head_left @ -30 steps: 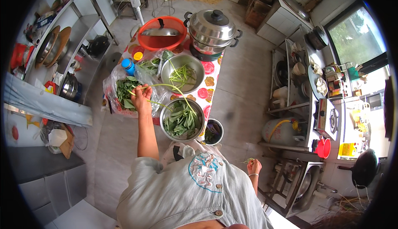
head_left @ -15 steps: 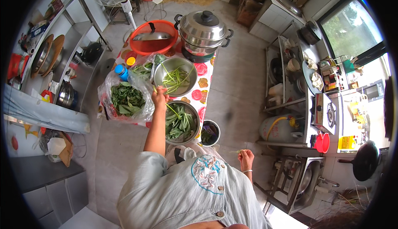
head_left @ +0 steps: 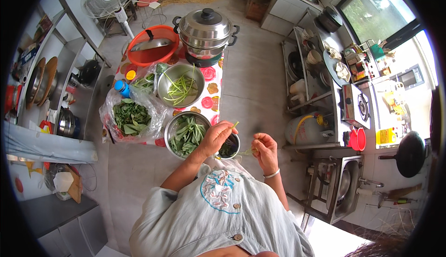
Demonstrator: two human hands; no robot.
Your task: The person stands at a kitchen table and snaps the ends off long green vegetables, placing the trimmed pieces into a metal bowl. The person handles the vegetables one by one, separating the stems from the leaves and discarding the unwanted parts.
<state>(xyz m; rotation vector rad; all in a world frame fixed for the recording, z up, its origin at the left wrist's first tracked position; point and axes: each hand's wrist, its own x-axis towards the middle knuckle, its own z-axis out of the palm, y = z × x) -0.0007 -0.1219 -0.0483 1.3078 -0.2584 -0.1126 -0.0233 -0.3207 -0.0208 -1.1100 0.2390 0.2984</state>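
Note:
My left hand [head_left: 214,140] is closed on a short green stem [head_left: 235,125], whose tip pokes out past the fingers. To its right, my right hand [head_left: 265,152] is pinched, and a thin pale-green strip [head_left: 244,153] trails from its fingers. Beneath and left of the left hand sits a steel bowl [head_left: 173,125] of green leaves [head_left: 188,136]. Beyond it, another steel bowl [head_left: 160,89] contains cut green stems [head_left: 180,90]. A small bin [head_left: 238,141] with dark and purplish scraps is partly hidden behind my left hand.
On the flowered table [head_left: 213,114] are a plastic bag [head_left: 108,113] of leafy greens, a blue-capped container [head_left: 122,88], an orange basket [head_left: 155,57] and a steel steamer pot [head_left: 205,29]. A gas cylinder [head_left: 302,129] stands right, above a sink [head_left: 348,182].
My left hand has come back from beside the stem bowl toward my body, near my right hand. My right hand has risen. The view has shifted slightly.

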